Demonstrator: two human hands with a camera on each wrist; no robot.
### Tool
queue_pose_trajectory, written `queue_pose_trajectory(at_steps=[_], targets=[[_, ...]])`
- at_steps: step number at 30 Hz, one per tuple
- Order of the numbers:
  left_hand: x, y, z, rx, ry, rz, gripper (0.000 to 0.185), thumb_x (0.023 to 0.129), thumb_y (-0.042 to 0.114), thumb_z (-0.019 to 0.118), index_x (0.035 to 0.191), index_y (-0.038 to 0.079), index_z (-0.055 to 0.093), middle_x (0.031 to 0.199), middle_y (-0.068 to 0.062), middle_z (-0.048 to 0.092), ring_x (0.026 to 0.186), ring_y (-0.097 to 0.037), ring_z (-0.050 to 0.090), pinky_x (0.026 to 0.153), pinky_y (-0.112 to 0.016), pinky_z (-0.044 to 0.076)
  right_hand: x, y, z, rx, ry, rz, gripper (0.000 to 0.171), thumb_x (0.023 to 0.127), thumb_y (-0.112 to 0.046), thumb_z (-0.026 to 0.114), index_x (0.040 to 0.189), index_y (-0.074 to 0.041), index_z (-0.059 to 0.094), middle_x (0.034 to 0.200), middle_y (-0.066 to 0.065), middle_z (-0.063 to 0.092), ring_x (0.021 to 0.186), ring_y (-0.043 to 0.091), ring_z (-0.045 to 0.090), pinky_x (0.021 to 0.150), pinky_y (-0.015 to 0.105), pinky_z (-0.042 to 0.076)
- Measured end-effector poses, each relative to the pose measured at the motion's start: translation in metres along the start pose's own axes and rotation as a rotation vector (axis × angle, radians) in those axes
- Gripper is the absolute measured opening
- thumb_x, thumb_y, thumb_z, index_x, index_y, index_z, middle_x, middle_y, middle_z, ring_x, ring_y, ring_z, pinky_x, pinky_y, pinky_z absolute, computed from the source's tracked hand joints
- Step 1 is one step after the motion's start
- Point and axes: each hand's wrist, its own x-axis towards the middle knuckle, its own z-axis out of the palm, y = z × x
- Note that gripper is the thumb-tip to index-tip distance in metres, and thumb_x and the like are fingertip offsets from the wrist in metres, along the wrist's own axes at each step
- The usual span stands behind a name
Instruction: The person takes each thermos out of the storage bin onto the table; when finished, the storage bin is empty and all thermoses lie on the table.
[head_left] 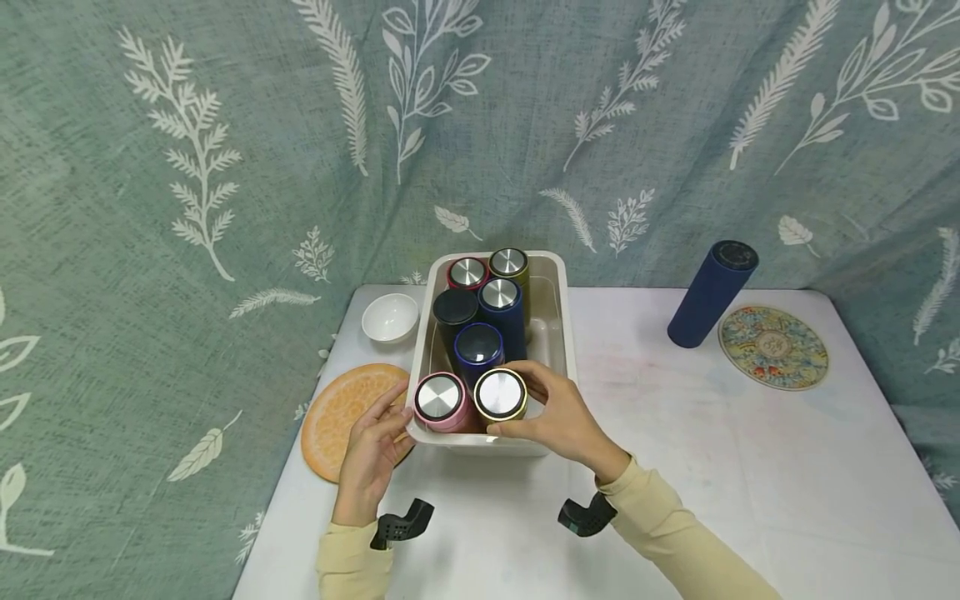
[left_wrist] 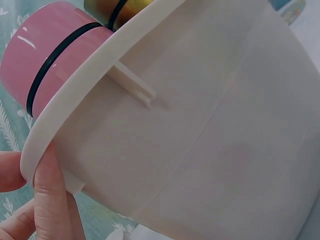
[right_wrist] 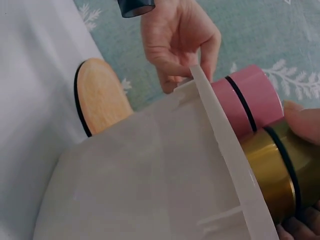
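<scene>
A pale plastic bin holds several upright flasks. At its near right corner my right hand grips a gold flask near the top, thumb in front and fingers behind. Beside it, to the left, stands a pink flask, its upper part above the rim. My left hand pinches the bin's rim at the near left corner, thumb and fingers on either side of it. Behind these two are a blue-rimmed flask, a black flask, a navy flask, a red one and an olive one.
A tall navy flask stands at the back right, close to a round patterned mat. Left of the bin are a white bowl and an orange round mat. A leaf-print cloth hangs behind the white table.
</scene>
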Motion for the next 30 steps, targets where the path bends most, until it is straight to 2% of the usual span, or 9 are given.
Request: queue_pose_trajectory(at_steps=[7,17,23,30], targets=[[0.000,-0.001,0.000,0.012,0.019,-0.007,0.053,0.099,0.001,0.054,0.150,0.004,0.043,0.087,0.007,0.061,0.082,-0.004,0.067,0.071,-0.019,0.058,0.001,-0.006,-0.010,0.050,0.053,-0.060,0.071,0.069,-0.013,0.093,0.131,-0.019,0.060,0.125,0.002,0.068,0.119,0.014,0.064,0.109,0.026,0.049],[0.002,-0.001,0.003,0.001,0.049,-0.017,0.051,0.099,0.001,0.053,0.149,0.002,0.044,0.089,0.006,0.060,0.083,-0.004,0.067,0.071,-0.019,0.057,0.005,-0.041,-0.033,-0.007,0.123,-0.164,0.069,0.069,-0.010,0.091,0.132,-0.017,0.062,0.122,0.004,0.070,0.111,0.010,0.065,0.101,0.024,0.053],[0.001,-0.002,0.002,-0.006,0.058,-0.012,0.051,0.099,0.001,0.053,0.149,0.004,0.044,0.090,0.006,0.057,0.084,-0.005,0.067,0.072,-0.020,0.058,0.001,-0.062,-0.051,0.025,0.172,-0.224,0.070,0.069,-0.002,0.090,0.133,-0.009,0.061,0.118,0.010,0.071,0.104,0.008,0.068,0.098,0.021,0.055],[0.001,-0.004,0.002,-0.017,0.049,-0.002,0.050,0.098,0.002,0.055,0.148,0.004,0.046,0.090,0.005,0.057,0.085,-0.005,0.068,0.074,-0.021,0.059,-0.009,-0.087,-0.074,0.080,0.256,-0.324,0.075,0.064,0.016,0.085,0.133,0.001,0.059,0.120,-0.003,0.069,0.106,0.010,0.068,0.093,0.020,0.056]])
